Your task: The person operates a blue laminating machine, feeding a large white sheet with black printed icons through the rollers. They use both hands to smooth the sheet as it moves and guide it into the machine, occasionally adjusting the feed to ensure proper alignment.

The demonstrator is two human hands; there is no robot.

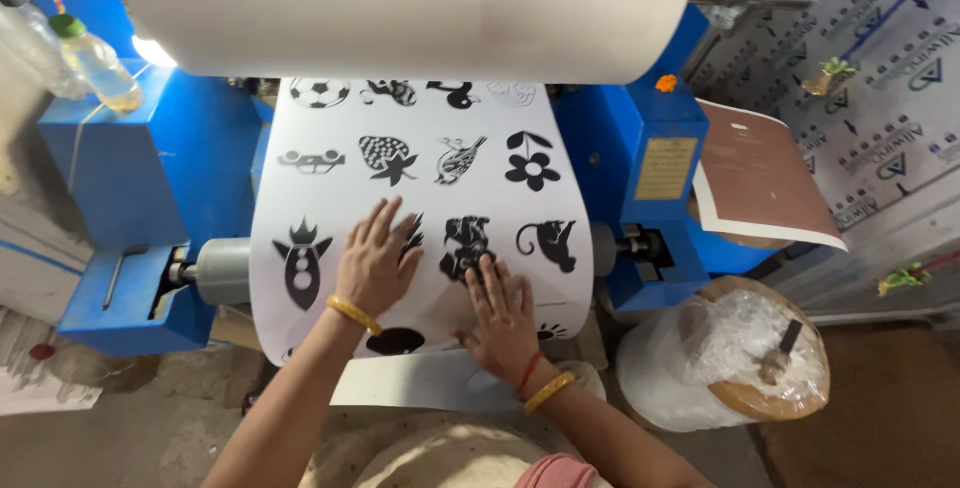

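A wide white sheet (420, 188) printed with black silhouette pictures hangs from a big white roll (400, 8) and drapes over a grey roller (222, 270) of a blue machine (140, 178). My left hand (375, 260) lies flat on the sheet, fingers spread, beside a rocket picture (301, 263). My right hand (503, 316) presses flat on the sheet lower down, just under a dark animal picture (466, 246). Both wrists wear yellow bangles. Neither hand grips anything.
A plastic bottle (95, 63) of yellowish liquid stands on the machine at the upper left. A brown board (760, 178) rests at the right. A plastic-wrapped roll (730, 358) stands on the floor at the lower right. A silvery patterned wall panel (880, 98) lies behind.
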